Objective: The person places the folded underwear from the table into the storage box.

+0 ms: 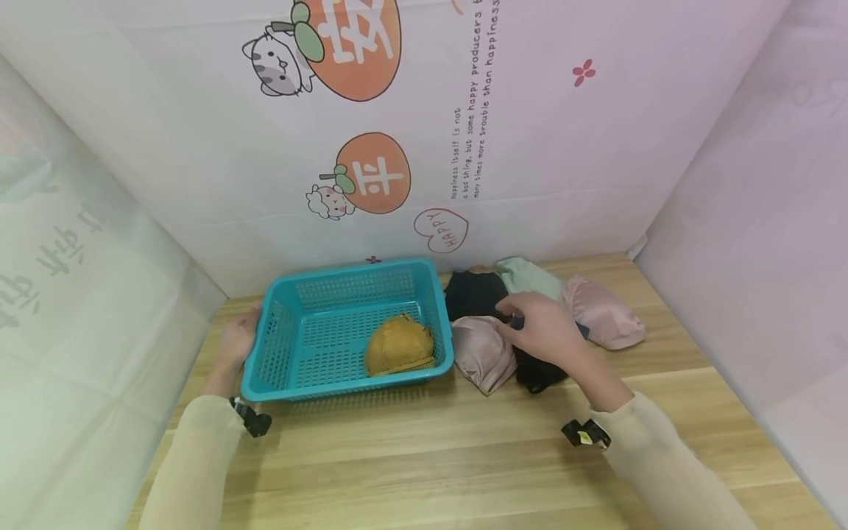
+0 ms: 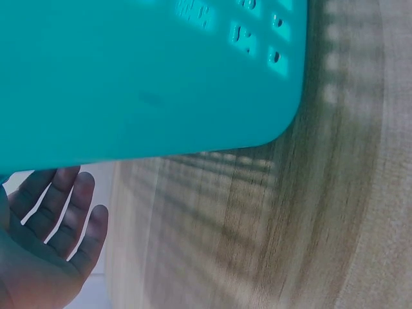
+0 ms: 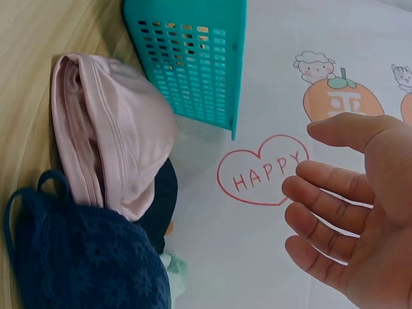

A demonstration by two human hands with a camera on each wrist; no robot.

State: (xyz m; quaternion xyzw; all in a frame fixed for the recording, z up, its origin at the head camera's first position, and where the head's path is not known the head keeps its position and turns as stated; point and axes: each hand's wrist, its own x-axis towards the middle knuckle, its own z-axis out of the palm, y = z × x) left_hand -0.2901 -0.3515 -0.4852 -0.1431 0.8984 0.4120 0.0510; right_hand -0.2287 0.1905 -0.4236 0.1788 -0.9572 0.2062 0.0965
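The near pink bra (image 1: 485, 353) lies folded on the wooden table (image 1: 424, 456), just right of a blue-green basket (image 1: 281, 397), with dark fabric (image 1: 539, 374) close on its right. In the head view the right hand (image 1: 545, 331) is above this group, its thumb and forefinger apart. Beyond, along the far side, are a black bra (image 1: 472, 291), a mint bra (image 1: 526, 278) and, farthest right, a second pink bra (image 1: 606, 313). Only this view looks down into the basket, where a mustard bra (image 1: 400, 346) sits toward the near right. The left hand (image 1: 238, 337) is at the basket's left side, its fingers largely hidden here.

The left wrist view shows those fingers: four of them, slightly apart and loosely bent, beside the basket's edge. The thumb is out of sight, and whether the hand touches the basket I cannot tell.

The right wrist view shows the right hand with nothing in it, thumb clear of the fingers and all gently curved, small gaps between them. It also brings out a navy lace bra (image 3: 90, 257) with a flower pattern and a thin looped strap, touching the near pink bra, whose folded edges face the near side.
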